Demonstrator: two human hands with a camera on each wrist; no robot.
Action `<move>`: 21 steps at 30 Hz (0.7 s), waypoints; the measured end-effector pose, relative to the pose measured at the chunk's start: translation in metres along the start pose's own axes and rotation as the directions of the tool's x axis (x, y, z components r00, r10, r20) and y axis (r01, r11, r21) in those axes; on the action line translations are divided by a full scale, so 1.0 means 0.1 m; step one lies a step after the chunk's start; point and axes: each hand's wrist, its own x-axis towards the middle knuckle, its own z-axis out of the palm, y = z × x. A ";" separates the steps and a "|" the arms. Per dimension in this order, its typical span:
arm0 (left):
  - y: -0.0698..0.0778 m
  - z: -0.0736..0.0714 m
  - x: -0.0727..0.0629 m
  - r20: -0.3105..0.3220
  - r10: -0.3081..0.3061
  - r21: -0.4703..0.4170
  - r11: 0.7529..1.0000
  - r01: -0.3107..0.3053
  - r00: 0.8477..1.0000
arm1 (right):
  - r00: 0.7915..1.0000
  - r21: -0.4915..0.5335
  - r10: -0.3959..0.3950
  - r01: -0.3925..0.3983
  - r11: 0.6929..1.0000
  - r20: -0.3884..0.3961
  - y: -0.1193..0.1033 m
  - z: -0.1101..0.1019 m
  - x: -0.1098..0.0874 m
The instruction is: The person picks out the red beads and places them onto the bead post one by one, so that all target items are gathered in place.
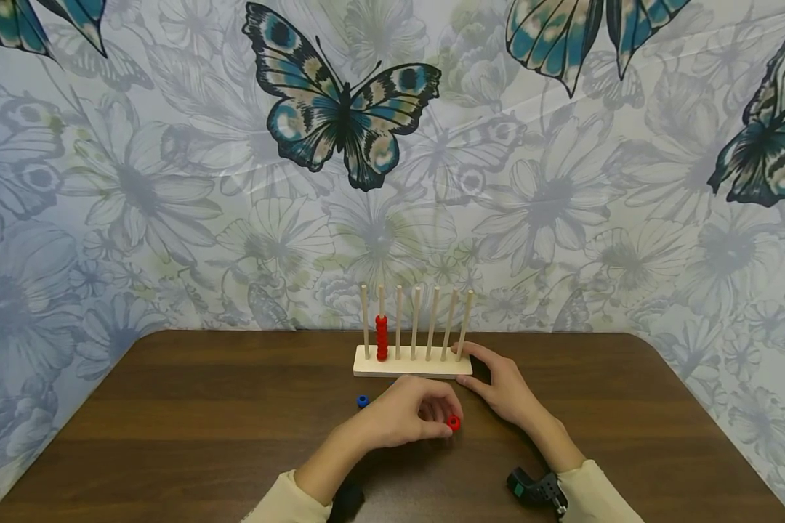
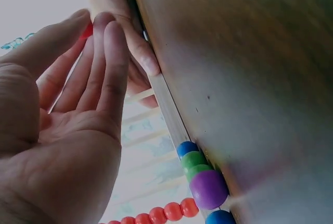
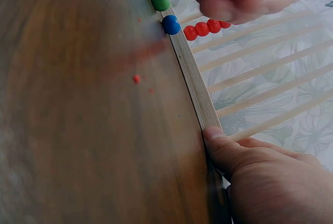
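Note:
My left hand [image 1: 405, 412] pinches a red bead [image 1: 453, 423] between thumb and fingers, in front of a wooden peg rack [image 1: 412, 369]. The bead's hole faces the head camera. On the rack's second peg from the left sits a stack of red beads [image 1: 382, 338]; the other pegs carry none. At the rack's right end my right hand [image 1: 506, 388] grips the base, thumb on the front edge and fingers toward the back. A blue bead [image 1: 363, 401] shows just left of my left hand, which hides part of the table there.
Low along the rack's front, the left wrist view shows green beads [image 2: 193, 162] and a purple bead [image 2: 209, 189]. The brown table [image 1: 203, 421] ends behind the rack at a butterfly-patterned cloth [image 1: 170, 181]. Dark wrist devices [image 1: 538, 488] sit by both sleeves.

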 end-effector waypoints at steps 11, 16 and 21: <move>0.08 -0.25 -0.02 -0.226 0.056 0.045 0.998 -0.046 0.973 | 1.000 0.006 0.005 -0.005 1.000 -0.006 0.02 0.02 0.00; 0.20 -0.52 -0.07 -0.373 0.039 0.066 0.998 -0.016 0.927 | 1.000 -0.002 0.027 -0.027 1.000 0.001 0.01 0.02 0.00; 0.37 -0.79 -0.14 -0.460 0.012 0.017 1.000 -0.004 0.888 | 0.999 -0.006 0.032 -0.032 0.999 0.004 0.00 0.01 0.01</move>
